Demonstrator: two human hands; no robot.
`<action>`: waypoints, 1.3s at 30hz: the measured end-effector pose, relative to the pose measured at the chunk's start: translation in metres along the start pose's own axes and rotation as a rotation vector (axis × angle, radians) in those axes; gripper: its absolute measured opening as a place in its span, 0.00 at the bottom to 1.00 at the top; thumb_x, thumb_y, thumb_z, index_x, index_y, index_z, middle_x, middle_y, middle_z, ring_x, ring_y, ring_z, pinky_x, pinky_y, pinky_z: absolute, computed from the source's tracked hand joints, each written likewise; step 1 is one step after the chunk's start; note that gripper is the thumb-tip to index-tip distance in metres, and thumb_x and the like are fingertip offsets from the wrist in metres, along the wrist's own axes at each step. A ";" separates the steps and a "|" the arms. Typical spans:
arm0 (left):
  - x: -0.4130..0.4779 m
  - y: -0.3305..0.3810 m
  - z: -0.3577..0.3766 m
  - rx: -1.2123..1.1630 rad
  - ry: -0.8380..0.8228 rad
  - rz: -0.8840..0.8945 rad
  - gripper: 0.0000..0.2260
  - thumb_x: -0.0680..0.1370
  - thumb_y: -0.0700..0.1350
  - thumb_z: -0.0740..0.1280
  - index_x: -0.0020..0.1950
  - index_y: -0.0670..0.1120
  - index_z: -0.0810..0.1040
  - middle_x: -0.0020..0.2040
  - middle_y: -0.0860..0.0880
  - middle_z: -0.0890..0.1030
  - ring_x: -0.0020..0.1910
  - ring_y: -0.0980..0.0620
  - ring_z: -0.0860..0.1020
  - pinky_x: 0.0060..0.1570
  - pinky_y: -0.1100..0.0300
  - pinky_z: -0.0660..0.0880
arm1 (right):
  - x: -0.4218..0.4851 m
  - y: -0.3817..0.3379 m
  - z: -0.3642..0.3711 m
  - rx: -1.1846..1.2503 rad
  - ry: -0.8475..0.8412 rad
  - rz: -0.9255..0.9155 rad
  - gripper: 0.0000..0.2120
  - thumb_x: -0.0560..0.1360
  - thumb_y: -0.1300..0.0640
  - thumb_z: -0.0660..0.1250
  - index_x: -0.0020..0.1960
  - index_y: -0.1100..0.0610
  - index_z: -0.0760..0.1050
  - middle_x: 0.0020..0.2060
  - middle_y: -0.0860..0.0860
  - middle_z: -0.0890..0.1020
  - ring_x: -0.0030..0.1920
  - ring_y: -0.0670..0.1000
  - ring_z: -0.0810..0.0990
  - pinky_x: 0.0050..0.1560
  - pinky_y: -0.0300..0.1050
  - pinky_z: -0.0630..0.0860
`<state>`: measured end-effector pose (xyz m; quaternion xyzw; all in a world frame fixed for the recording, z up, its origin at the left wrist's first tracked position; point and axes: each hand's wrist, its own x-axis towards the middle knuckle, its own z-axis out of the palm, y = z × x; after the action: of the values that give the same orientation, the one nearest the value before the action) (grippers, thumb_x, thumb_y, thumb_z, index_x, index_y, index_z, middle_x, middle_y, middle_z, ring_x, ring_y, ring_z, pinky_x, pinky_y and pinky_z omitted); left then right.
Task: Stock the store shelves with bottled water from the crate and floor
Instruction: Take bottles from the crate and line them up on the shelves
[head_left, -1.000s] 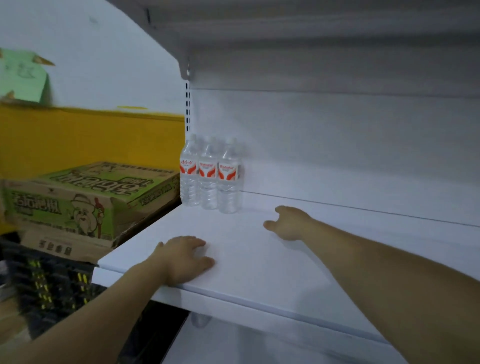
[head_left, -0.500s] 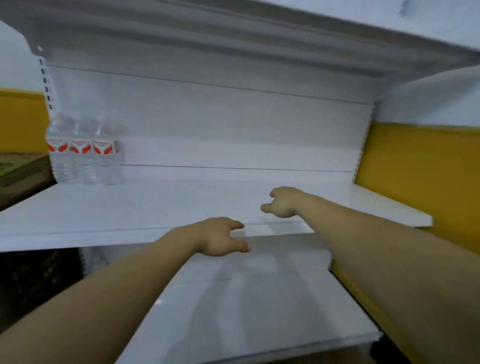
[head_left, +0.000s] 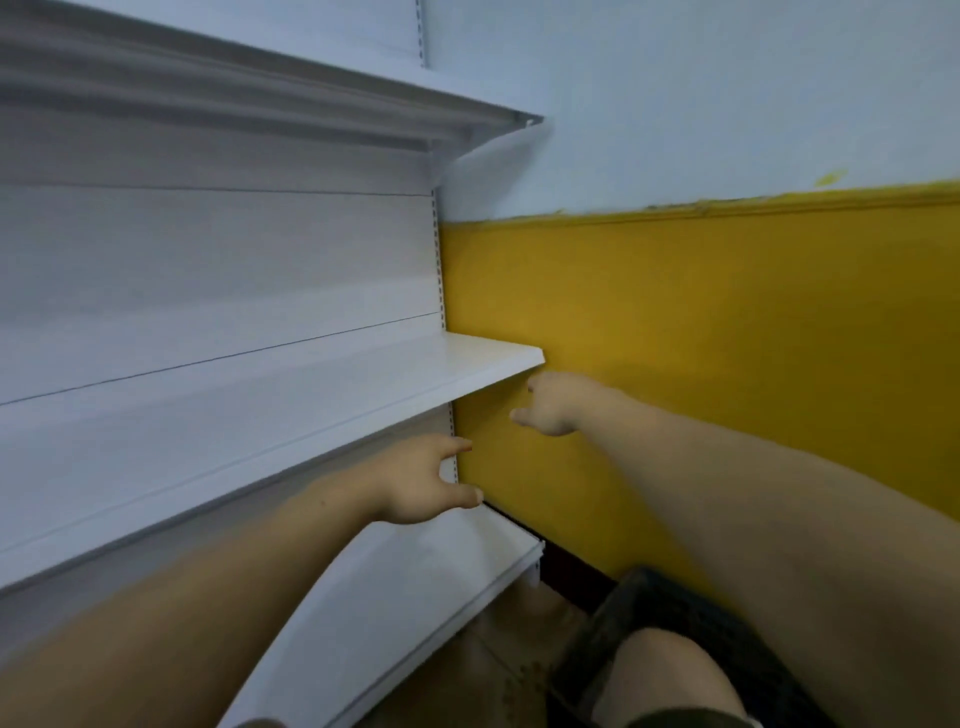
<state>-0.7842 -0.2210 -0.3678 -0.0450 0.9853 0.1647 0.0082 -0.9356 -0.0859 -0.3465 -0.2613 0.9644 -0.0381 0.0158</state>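
White store shelves fill the left of the view: a middle shelf (head_left: 291, 410) and a lower shelf (head_left: 415, 587), both bare where I can see them. No water bottle is in view. My left hand (head_left: 421, 480) hovers in front of the lower shelf's right end, fingers loosely spread, holding nothing. My right hand (head_left: 553, 402) is in the air just past the right end of the middle shelf, before the yellow wall, fingers loosely curled and holding nothing. A dark crate (head_left: 670, 613) sits at the bottom right, partly hidden by my right arm and my knee.
A yellow wall (head_left: 727, 338) with a pale upper band runs right of the shelving. An upper shelf (head_left: 311, 88) overhangs the middle one. My knee (head_left: 660, 680) is at the bottom edge. Brown floor (head_left: 498, 670) shows between the lower shelf and crate.
The view has swung right, away from the three bottles and the green cartons, which have left the frame. Both hands came off the middle shelf and moved right past its end.
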 end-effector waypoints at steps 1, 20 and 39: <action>0.006 0.009 0.003 0.015 -0.018 0.036 0.33 0.77 0.57 0.65 0.78 0.51 0.57 0.78 0.51 0.59 0.75 0.52 0.59 0.71 0.59 0.57 | -0.006 0.016 0.005 0.002 -0.002 0.049 0.33 0.81 0.40 0.55 0.78 0.59 0.56 0.75 0.56 0.64 0.71 0.58 0.67 0.67 0.51 0.68; 0.095 0.140 0.142 0.157 -0.463 0.640 0.34 0.78 0.60 0.64 0.79 0.50 0.55 0.79 0.49 0.55 0.77 0.48 0.55 0.73 0.54 0.57 | -0.157 0.185 0.080 0.140 -0.139 0.841 0.34 0.81 0.41 0.57 0.79 0.58 0.52 0.74 0.57 0.64 0.68 0.60 0.69 0.64 0.54 0.71; 0.159 0.139 0.374 0.018 -0.965 0.396 0.25 0.77 0.55 0.65 0.72 0.48 0.68 0.69 0.45 0.72 0.61 0.46 0.74 0.59 0.54 0.73 | -0.160 0.275 0.264 0.472 -0.443 0.990 0.28 0.82 0.43 0.58 0.76 0.57 0.59 0.67 0.58 0.73 0.60 0.58 0.77 0.59 0.54 0.76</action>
<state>-0.9543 0.0174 -0.6812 0.2234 0.8603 0.1568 0.4306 -0.9224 0.2149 -0.6304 0.2288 0.9107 -0.1841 0.2904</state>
